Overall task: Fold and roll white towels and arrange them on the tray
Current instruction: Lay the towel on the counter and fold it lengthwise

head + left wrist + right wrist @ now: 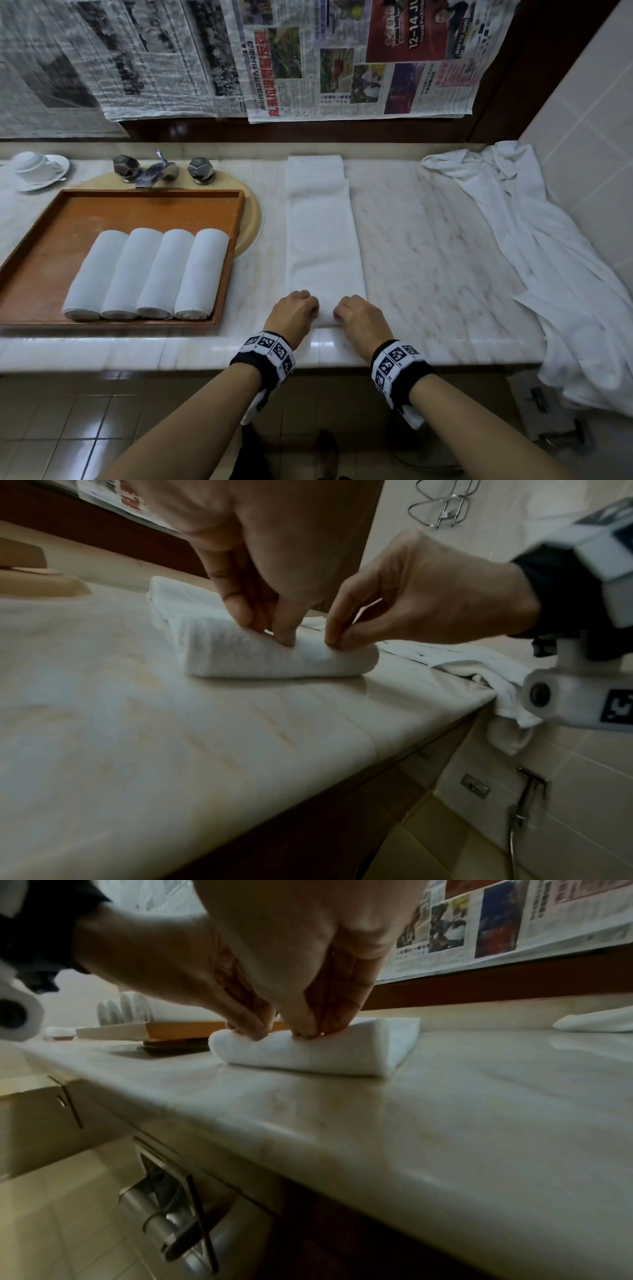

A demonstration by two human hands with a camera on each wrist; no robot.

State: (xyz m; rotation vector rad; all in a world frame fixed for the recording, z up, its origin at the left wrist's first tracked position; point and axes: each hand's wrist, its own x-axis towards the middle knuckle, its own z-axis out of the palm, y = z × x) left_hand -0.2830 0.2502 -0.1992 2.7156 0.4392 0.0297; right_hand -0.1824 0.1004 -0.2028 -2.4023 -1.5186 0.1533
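Note:
A white towel [320,233], folded into a long narrow strip, lies on the marble counter and runs from the back wall to the front edge. Its near end is curled into a small roll [274,658]. My left hand [296,310] and right hand [356,313] sit side by side on that roll, fingers curled down and pinching it [304,1053]. To the left, a wooden tray [48,240] holds several rolled white towels [147,274] in a row.
A heap of loose white towels [534,240] covers the counter's right end and hangs over its edge. A tap [154,171] and a beige basin rim sit behind the tray. An upturned cup on a saucer [37,168] stands far left.

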